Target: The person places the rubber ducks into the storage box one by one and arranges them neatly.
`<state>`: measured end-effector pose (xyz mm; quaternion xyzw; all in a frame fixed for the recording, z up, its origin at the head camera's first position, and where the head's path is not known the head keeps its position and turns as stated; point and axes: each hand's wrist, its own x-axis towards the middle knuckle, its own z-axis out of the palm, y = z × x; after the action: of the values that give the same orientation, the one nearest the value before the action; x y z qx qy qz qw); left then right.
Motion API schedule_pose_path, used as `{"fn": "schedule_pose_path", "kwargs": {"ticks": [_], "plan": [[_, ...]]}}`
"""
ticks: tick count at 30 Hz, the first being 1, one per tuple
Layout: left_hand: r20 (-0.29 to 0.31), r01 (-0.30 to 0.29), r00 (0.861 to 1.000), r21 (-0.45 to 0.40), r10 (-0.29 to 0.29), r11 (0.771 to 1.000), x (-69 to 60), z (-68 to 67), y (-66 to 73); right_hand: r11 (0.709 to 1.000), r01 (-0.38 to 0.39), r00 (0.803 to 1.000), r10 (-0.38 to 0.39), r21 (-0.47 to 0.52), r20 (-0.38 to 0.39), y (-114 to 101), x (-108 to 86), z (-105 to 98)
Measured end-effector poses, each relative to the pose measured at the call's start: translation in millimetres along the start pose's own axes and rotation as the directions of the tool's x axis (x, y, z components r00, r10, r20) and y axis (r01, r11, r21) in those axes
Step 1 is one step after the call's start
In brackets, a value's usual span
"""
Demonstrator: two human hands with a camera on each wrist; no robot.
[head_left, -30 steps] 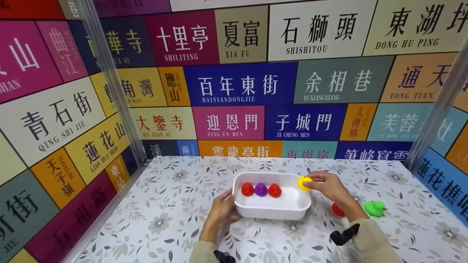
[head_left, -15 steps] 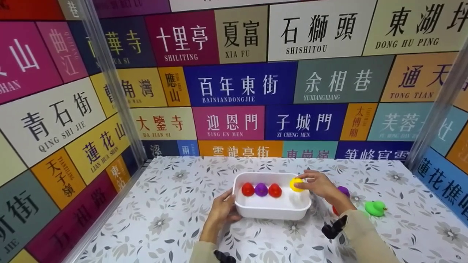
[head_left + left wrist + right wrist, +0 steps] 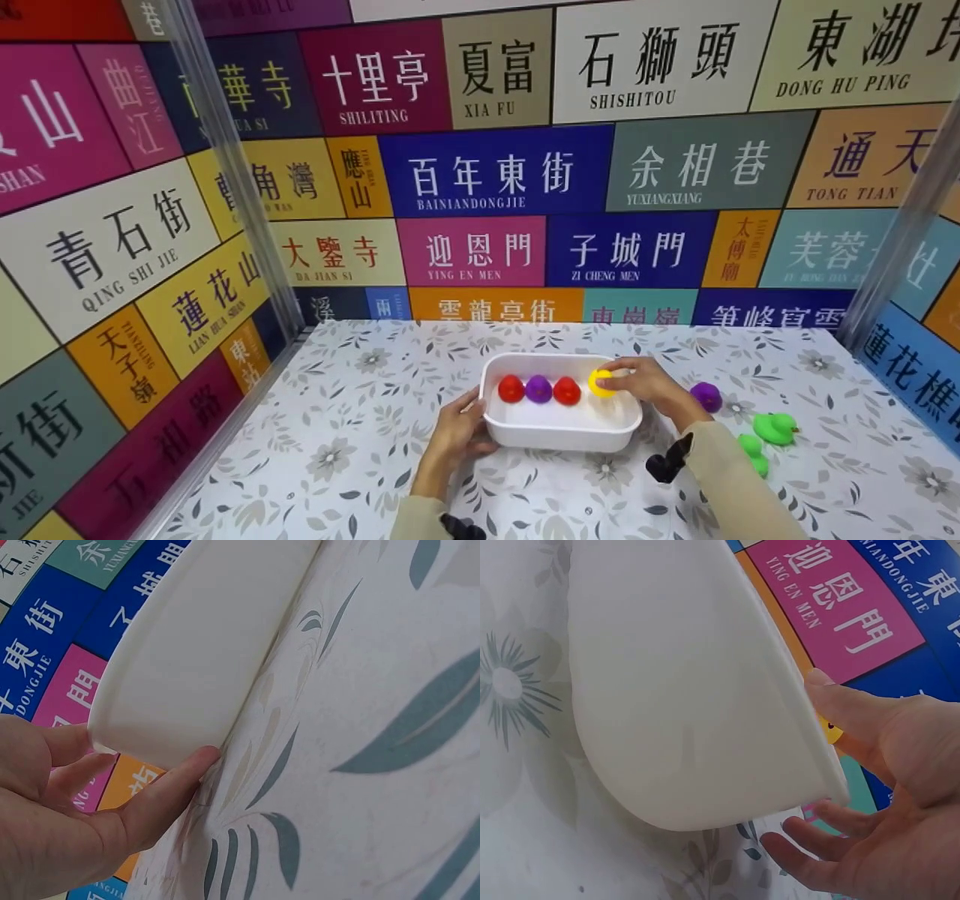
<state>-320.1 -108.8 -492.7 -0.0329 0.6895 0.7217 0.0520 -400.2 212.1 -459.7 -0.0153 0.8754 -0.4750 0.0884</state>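
Note:
My right hand [image 3: 643, 382] pinches a yellow rubber duck [image 3: 601, 384] inside the right end of a white plastic tub [image 3: 559, 439]. Only a sliver of the yellow duck [image 3: 831, 730] shows past the rim in the right wrist view. To its left in the tub sit a red toy [image 3: 511, 389], a purple toy [image 3: 538, 389] and a second red toy [image 3: 567, 390] in a row. At the tub's left end my left hand [image 3: 459, 429] holds it, thumb at the rim and a finger low on the wall, as the left wrist view shows.
Right of the tub, on the flower-patterned tablecloth [image 3: 360, 465], lie a purple toy [image 3: 706, 397], a green rubber duck [image 3: 776, 428] and another green toy [image 3: 752, 455] partly behind the right sleeve [image 3: 739, 480]. Printed panels [image 3: 495, 180] stand behind the table.
My right hand has carried the yellow duck leftward and inward from the tub's right rim. The purple and second green toys have come into view beside the arm. The left hand stays put.

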Motion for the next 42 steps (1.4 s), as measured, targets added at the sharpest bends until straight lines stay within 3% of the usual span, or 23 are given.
{"fn": "schedule_pose_path", "kwargs": {"ticks": [6,21,27,33,42], "plan": [[-0.001,-0.002,1.0,-0.007,0.002,1.0,-0.3,-0.3,-0.4,0.998,-0.061,0.998,0.061,0.0,0.024,3.7,5.4,7.7],[-0.016,0.008,1.0,0.019,-0.008,1.0,0.7,0.8,0.1,0.994,-0.092,0.995,0.088,-0.066,-0.054,7.2,10.9,19.5],[-0.008,-0.004,1.0,0.013,0.004,1.0,0.4,0.8,-0.6,0.991,-0.098,0.994,0.094,-0.091,-0.048,4.9,9.3,18.1],[0.011,-0.027,1.0,-0.004,0.027,1.0,0.1,1.0,-2.5,0.996,-0.056,0.998,0.054,-0.071,-0.032,0.1,-1.8,4.2],[-0.008,-0.011,1.0,0.022,0.011,1.0,-1.0,0.2,0.7,0.993,0.0,0.999,-0.004,-0.117,-0.036,-11.3,-26.9,-31.4]]}}
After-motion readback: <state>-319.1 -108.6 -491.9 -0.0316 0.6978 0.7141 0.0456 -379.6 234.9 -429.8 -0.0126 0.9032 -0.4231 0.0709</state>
